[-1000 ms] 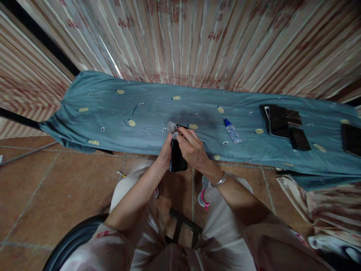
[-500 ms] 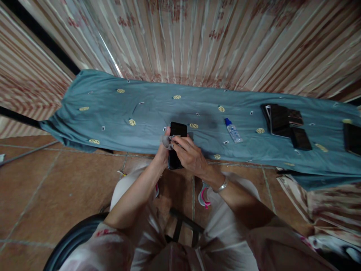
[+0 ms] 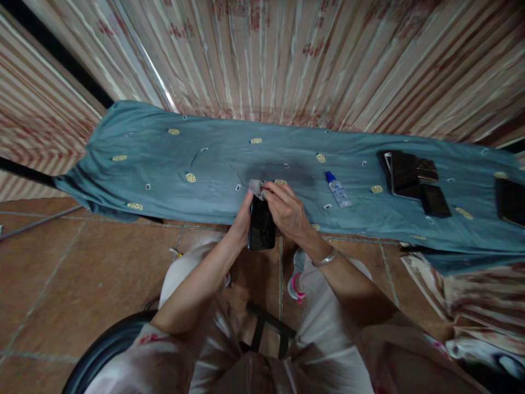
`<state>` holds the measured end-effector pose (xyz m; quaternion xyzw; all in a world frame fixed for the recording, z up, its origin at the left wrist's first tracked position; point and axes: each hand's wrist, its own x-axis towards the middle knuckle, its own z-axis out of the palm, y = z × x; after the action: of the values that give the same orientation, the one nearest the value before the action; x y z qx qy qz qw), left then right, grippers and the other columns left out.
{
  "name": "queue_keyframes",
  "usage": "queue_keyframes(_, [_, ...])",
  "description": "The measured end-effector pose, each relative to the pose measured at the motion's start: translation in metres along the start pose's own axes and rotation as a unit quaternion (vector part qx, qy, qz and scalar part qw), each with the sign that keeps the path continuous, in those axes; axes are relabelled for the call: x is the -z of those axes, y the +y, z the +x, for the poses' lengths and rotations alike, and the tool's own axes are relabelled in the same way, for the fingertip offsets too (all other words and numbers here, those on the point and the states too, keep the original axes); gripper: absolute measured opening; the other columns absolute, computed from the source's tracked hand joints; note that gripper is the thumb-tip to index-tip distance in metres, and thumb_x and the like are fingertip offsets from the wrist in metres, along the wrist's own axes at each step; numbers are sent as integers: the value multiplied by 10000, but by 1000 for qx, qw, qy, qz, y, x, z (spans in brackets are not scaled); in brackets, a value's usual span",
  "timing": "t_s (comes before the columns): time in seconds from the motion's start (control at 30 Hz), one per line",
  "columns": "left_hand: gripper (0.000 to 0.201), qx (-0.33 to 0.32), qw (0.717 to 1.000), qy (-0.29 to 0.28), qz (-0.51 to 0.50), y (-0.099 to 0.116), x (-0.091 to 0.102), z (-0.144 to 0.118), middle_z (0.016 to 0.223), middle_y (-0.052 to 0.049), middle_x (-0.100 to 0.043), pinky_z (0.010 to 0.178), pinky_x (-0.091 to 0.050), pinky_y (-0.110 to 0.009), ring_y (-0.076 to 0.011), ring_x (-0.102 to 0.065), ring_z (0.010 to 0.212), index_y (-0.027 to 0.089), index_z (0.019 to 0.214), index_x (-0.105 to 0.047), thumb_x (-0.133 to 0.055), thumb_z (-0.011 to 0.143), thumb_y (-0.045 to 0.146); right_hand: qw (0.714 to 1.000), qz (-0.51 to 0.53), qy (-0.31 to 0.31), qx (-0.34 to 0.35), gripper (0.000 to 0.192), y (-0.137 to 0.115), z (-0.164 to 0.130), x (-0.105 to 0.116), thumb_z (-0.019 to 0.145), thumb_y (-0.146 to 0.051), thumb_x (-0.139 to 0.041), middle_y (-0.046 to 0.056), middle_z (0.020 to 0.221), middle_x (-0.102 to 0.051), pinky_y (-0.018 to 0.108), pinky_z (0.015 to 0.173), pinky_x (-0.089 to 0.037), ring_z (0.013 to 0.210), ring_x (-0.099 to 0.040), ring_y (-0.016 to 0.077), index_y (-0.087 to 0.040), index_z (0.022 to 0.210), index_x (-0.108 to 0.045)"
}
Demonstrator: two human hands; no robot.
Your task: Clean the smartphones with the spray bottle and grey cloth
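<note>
My left hand (image 3: 241, 221) grips a black phone (image 3: 261, 232) by its left edge, screen up, over the near edge of the blue-grey cloth (image 3: 213, 158). My right hand (image 3: 287, 210) pinches a small grey wipe (image 3: 257, 187) and presses it on the phone's top end. A silver bracelet (image 3: 324, 258) sits on my right wrist.
A small white bottle with a blue cap (image 3: 338, 190) lies on the cloth right of my hands. Several dark phones (image 3: 412, 178) are stacked further right, another dark device (image 3: 511, 201) at the far right edge. Striped curtains hang behind; a black chair frame (image 3: 266, 328) stands between my knees.
The wipe has gone from the phone's top to its middle and back up to the top. The phone stays in my left hand, shifting slightly.
</note>
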<state>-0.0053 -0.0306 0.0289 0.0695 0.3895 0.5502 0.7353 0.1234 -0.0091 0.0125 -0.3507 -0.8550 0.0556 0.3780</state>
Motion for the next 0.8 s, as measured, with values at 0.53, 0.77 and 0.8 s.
queue_keyframes(0.53, [514,44,997,51,-41,19,-3,-9,711,-61,-739,763,-601,-310,-218,-743,760,139,967,-759,-405,1024,506,1000,-9,5,-15,348,-4,-2,0,1052,-167,-401,127,1207,-714,416,995,-560,1093,-642,239,-169,1134,-739])
queue_keyframes(0.77, [561,27,997,50,-59,26,-3,-11,630,-23,-699,547,-515,-212,-112,-623,522,147,759,-706,-402,1022,538,999,16,-29,-11,362,-15,-7,-2,1047,-163,-392,130,1226,-701,425,989,-561,1122,-628,245,-189,1191,-723])
queue_keyframes(0.8, [573,32,997,50,-54,27,-3,-11,624,-23,-694,540,-510,-212,-110,-616,518,146,744,-699,-406,1015,558,999,17,-32,-10,359,-16,-7,-2,1048,-163,-394,135,1225,-700,422,991,-559,1126,-627,246,-184,1189,-723])
